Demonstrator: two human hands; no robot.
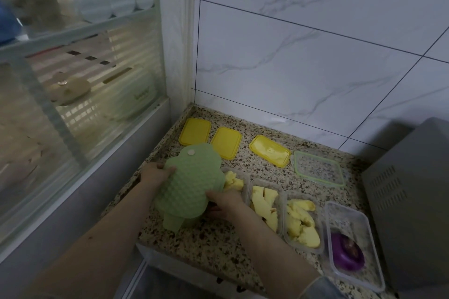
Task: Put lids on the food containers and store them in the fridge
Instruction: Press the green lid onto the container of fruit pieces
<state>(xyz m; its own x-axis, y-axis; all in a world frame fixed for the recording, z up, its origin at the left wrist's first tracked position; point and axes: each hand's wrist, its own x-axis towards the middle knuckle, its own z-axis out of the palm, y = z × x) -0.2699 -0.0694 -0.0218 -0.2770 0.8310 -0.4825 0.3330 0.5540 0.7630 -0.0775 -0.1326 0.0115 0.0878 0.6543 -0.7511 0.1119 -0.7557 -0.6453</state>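
Note:
A green textured silicone mat (192, 182) is lifted over the speckled counter (211, 238). My left hand (155, 172) grips its left edge and my right hand (224, 201) holds its lower right edge. The mat partly hides a clear container of yellow food (234, 183). To the right stand two more open containers of yellow food (263, 204) (302, 223) and one with a purple item (347, 252). Three yellow lids (194, 131) (226, 142) (270, 150) and a clear green-rimmed lid (318, 168) lie behind them.
A grey metal appliance (410, 201) stands at the right edge of the counter. A glass-fronted cabinet (80, 94) rises on the left. White marble tiles (303, 51) cover the wall behind. The counter's front edge (184, 267) runs below my arms.

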